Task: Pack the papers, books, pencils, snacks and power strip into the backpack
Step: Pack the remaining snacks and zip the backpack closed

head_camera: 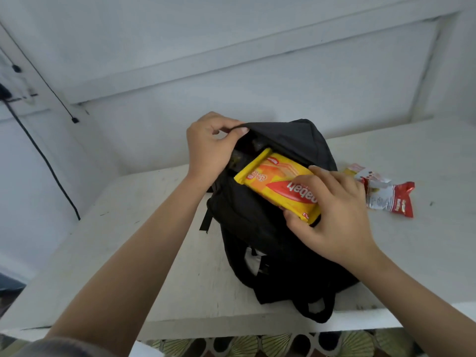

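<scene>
A black backpack lies on a white table, its top opening facing away from me. My left hand pinches the rim of the opening and holds it up. My right hand grips the near end of a yellow and orange snack packet, whose far end pokes into the opening. To the right of the backpack, a red and white snack packet lies on the table, with another small wrapper just behind it. What is inside the backpack is too dark to make out.
A black cable hangs down the white wall at the left. The table's front edge is close to me, with a patterned floor below it. The backpack's straps reach the front edge.
</scene>
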A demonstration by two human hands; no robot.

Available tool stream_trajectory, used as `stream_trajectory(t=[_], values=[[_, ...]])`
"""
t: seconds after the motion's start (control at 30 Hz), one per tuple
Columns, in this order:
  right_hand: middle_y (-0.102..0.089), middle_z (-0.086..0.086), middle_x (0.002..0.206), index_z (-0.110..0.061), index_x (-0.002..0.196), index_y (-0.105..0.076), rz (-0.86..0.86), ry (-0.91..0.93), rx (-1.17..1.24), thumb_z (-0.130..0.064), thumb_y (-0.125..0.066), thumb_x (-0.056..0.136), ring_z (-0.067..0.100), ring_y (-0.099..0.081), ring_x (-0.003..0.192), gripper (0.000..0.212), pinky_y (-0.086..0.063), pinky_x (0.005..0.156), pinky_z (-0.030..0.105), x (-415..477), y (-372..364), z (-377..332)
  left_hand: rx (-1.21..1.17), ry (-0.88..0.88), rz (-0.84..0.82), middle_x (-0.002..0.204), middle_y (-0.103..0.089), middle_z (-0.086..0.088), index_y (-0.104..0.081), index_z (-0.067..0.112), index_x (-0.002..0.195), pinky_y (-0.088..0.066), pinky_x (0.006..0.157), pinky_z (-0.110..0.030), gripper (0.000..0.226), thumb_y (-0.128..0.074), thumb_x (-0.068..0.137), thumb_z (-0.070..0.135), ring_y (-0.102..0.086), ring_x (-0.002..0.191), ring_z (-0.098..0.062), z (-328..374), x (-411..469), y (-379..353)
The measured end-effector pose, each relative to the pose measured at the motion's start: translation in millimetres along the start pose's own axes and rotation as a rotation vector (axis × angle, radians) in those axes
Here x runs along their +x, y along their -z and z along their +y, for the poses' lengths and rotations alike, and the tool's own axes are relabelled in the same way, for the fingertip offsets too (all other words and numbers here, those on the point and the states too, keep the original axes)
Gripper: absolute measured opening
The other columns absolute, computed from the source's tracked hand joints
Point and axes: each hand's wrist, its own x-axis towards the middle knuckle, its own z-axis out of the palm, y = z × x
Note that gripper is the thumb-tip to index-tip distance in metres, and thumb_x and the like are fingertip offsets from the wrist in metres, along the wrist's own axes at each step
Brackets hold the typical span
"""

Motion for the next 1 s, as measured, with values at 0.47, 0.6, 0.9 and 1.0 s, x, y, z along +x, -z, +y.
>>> stream_trajectory(t=[0.47,0.6,0.9,1.0], values=[[-0.051,0.014,0.129,-0.010,0.113,-0.065,-0.101,0.068,0.033,-0.050,-0.045,0.087,0.034,-0.033,0.133,0.052,-0.036,0.102,0.038,23.4,-37.1,-22.8,0.053,-0.068,-0.058,0.073,-0.061,0.013,-0.073,0.017,0.084,-0.039,0.067,-0.005,0.013,-0.076,0.074,0.009,-0.058,0.071,0.007,-2.5,-0.9,7.9],[-0.043,0.008,0.142,-0.012,0.132,-0.052,-0.268,0.221,0.084,-0.026,-0.049,0.084,0.027,-0.022,0.142,0.050,-0.029,0.103,0.030,15.0,-24.0,-4.3,0.060,-0.057,-0.085,0.074,-0.062,0.013,-0.073,0.017,0.084,-0.038,0.066,-0.004,0.013,-0.076,0.074,0.009,-0.058,0.072,0.006,-4.9,-3.6,11.5],[-0.050,0.008,0.139,-0.013,0.130,-0.055,-0.293,0.258,-0.072,-0.017,-0.062,0.090,0.030,-0.055,0.120,0.042,-0.055,0.077,0.041,33.8,-33.3,2.7,0.066,-0.030,-0.106,0.076,-0.062,0.014,-0.074,0.017,0.087,-0.040,0.068,-0.005,0.011,-0.075,0.076,0.013,-0.057,0.074,0.006,-3.9,-7.4,8.1],[-0.043,0.000,0.144,-0.018,0.135,-0.047,-0.396,0.162,-0.149,-0.031,-0.042,0.099,0.023,-0.050,0.122,0.038,-0.050,0.080,0.037,43.9,-39.8,-5.5,0.056,-0.021,-0.108,0.077,-0.062,0.015,-0.073,0.020,0.087,-0.041,0.067,-0.005,0.013,-0.075,0.077,0.012,-0.057,0.075,0.008,-2.9,-11.1,9.1]])
